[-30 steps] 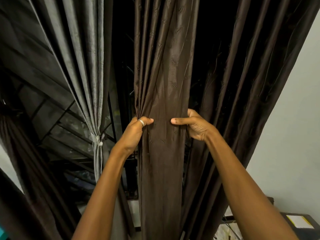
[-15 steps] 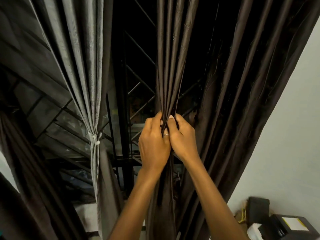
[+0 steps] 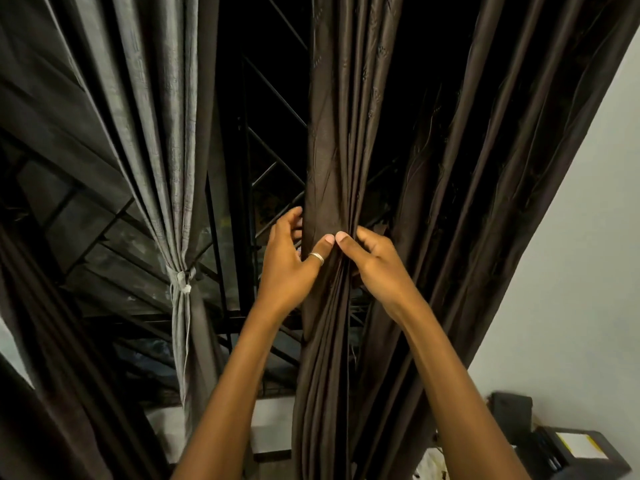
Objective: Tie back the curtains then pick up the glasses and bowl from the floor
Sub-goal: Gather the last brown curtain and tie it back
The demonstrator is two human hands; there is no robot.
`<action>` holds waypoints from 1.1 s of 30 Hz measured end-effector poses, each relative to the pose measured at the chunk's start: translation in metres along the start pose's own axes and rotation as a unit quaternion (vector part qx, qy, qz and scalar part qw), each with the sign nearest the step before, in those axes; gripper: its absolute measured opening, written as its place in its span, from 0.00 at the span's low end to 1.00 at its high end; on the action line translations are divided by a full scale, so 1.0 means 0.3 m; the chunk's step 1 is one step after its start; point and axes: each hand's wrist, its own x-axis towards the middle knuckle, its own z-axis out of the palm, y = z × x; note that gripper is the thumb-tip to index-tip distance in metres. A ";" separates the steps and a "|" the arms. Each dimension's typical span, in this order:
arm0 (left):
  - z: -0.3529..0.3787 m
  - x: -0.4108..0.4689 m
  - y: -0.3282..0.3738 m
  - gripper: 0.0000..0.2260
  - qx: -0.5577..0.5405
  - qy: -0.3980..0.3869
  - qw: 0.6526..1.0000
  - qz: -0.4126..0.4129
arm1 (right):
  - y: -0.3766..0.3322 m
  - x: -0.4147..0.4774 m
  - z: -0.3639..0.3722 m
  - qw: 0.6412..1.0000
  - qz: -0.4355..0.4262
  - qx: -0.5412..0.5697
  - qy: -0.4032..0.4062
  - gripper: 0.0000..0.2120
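Head view, nearest first: low at the right edge, a black box (image 3: 575, 452) with a pale yellow label (too blurred to read; no other writing to be found). Further up, both forearms raised to the brown curtain (image 3: 329, 150). Gripping it on one side, the left hand (image 3: 287, 261): ringed thumb pressed to the front of the bunched folds, fingers curled round the left edge. On the other side, the right hand (image 3: 377, 268): thumb tip just beside the left thumb, fingers hooked round the right of the bundle. Between them, cloth squeezed into a narrow waist, looser above and below. Looks like the first step, gathering this panel for tying. Calls next for a cord or band passed round the pinched waist with one hand kept clamped; none seen in either hand. Beyond, to the left, a grey curtain (image 3: 162, 133) already cinched with a pale tie (image 3: 181, 282), and behind both a dark window grille (image 3: 266, 168). No sight of glasses, bowl or floor.
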 end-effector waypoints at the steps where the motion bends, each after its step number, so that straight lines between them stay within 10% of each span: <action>1: -0.008 0.008 0.011 0.26 -0.028 -0.029 0.999 -0.005 | 0.005 0.006 -0.004 1.000 0.001 0.001 -0.010 0.09; 9: -0.011 0.046 0.016 0.13 -0.036 -0.033 0.999 0.016 | 0.005 0.043 -0.014 0.960 -0.063 -0.257 0.092 0.17; 16: -0.040 0.084 0.018 0.17 -0.030 -0.100 0.993 0.049 | -0.036 0.050 -0.027 0.999 0.038 0.004 0.018 0.09; 25: -0.068 0.140 0.032 0.24 -0.037 -0.217 0.975 0.039 | -0.041 0.076 -0.024 0.997 0.075 0.013 -0.032 0.12; 33: -0.024 0.152 -0.038 0.22 0.086 -0.006 0.995 0.057 | 0.030 0.125 -0.036 0.958 -0.032 -0.278 0.068 0.06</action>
